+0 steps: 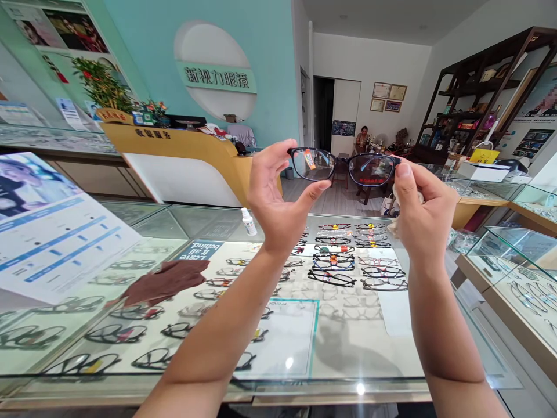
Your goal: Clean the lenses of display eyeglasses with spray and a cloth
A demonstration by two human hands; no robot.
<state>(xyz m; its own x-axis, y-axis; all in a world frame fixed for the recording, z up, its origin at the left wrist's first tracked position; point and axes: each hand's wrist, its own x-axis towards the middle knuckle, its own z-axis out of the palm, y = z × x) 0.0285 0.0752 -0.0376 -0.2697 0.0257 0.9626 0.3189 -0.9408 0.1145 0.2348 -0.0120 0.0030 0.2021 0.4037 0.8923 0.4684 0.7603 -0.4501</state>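
A pair of dark-framed eyeglasses (342, 162) is held up level above the glass counter, lenses side by side. An orange-red sticker shows on the left lens and red print on the right one. At the frame's left end are the fingertips of my left hand (276, 200), with the thumb reaching under the left lens. My right hand (424, 206) pinches the right end, thumb toward me. Below lie several rows of spectacle frames (333, 280) in the display case (357, 337). A brown cloth (167, 281) rests on the glass, left of my left forearm.
A white spray bottle (248, 222) stands on the counter beyond my left forearm. At the left, a printed board (52, 232) leans over the glass. Another glass case (517, 261) is on the right. A yellow and white desk (183, 168) stands farther back; a person (364, 137) sits behind.
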